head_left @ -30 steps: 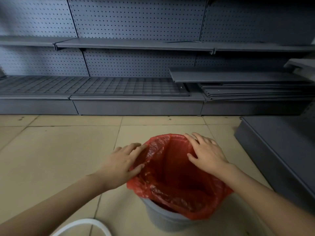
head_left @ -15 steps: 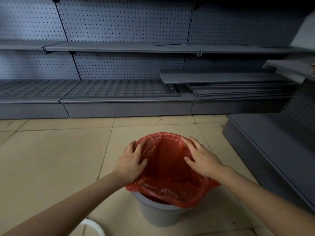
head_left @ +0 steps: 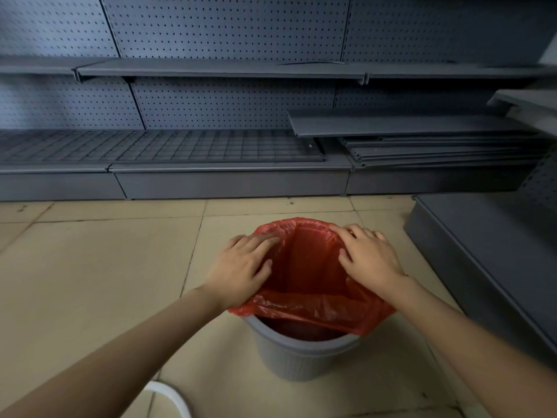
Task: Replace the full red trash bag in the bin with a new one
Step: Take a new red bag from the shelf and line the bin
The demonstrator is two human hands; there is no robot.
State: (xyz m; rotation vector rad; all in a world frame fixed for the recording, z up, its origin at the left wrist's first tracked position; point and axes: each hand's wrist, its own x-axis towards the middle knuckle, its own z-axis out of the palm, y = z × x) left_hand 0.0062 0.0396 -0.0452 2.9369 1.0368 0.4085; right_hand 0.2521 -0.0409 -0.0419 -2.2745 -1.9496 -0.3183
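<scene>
Left fingers (head_left: 265, 240): spread and laid flat on the left side of the bag's folded-over edge, thumb at the inner lip; pressing on the film, not closed around it.
Right fingers (head_left: 363, 235): spread the same way on the right side of the bag's edge, thumb pointing into the opening; flat on the film, no pinch to be seen.
Left hand (head_left: 241, 267): palm down on the bin's left rim, forearm running back toward the lower left.
Right hand (head_left: 372, 259): palm down on the bin's right rim, forearm running back toward the lower right.
Bag (head_left: 304, 276): red, inside the bin, mouth open; its edge is turned out over the far and side rims, while the near edge sags loose just above the near rim.
Bin (head_left: 301, 357): grey, ribbed, upright on the floor.
Floor (head_left: 99, 267): beige tiles all round the bin.
Shelves (head_left: 211, 146): grey pegboard racks beyond the bin; another low unit to the bin's right.
White curve (head_left: 168, 396): on the floor near the bin's lower left; I cannot tell what it is.
</scene>
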